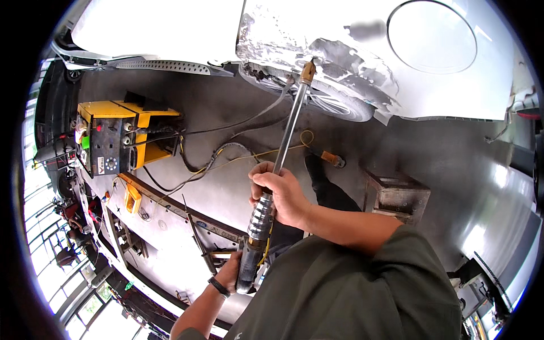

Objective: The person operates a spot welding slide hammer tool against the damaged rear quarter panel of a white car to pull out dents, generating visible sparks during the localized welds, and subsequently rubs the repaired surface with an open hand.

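Note:
A slide hammer dent puller (259, 221) with a long chrome shaft runs up from my body to a white car. My right hand (286, 195) is closed round it where the bare shaft meets the ribbed metal section. My left hand (229, 272), with a black band at the wrist, grips the dark rear handle; part of its fingers is hidden behind the tool. At the far end, the brass-coloured tip (307, 72) meets the scraped, grey-patched body panel (345, 59) above the wheel (334, 102). Whether the tip touches the metal I cannot tell.
A yellow and black machine (110, 139) stands at left, its dark cables (218, 153) crossing the floor towards the wheel. An orange grinder-like tool (330, 158) lies beneath the car. A rusty metal stool (396, 195) stands at right. A long brown beam (181, 207) runs along the left.

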Demonstrator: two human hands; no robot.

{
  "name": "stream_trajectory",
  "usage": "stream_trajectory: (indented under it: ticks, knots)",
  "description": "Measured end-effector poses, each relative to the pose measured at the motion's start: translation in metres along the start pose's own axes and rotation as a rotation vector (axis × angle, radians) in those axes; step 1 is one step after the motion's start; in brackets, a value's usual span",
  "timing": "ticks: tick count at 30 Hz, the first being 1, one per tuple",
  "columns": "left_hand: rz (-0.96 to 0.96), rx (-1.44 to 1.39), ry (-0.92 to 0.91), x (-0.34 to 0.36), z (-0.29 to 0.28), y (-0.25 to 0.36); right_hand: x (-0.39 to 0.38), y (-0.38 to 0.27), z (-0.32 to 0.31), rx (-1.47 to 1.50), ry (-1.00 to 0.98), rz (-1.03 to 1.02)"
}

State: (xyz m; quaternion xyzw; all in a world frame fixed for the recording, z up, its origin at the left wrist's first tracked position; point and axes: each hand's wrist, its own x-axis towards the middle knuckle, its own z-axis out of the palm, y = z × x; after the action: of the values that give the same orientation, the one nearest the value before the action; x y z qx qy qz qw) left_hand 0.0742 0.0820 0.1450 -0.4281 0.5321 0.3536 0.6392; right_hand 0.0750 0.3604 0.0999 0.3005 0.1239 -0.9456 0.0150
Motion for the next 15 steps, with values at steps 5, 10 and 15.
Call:
stream_trajectory:
  ticks: [5,10,15]
  knots:
    - [0.096,-0.021,0.055,0.010,-0.014,-0.005,0.030,-0.037,-0.012,-0.148,-0.067,-0.057]
    - [0.140,0.021,0.072,0.006,-0.020,-0.005,0.054,-0.098,-0.003,-0.070,0.084,-0.240]
    - [0.035,0.015,-0.044,0.021,-0.024,-0.003,0.003,-0.001,0.005,-0.022,0.049,-0.061]
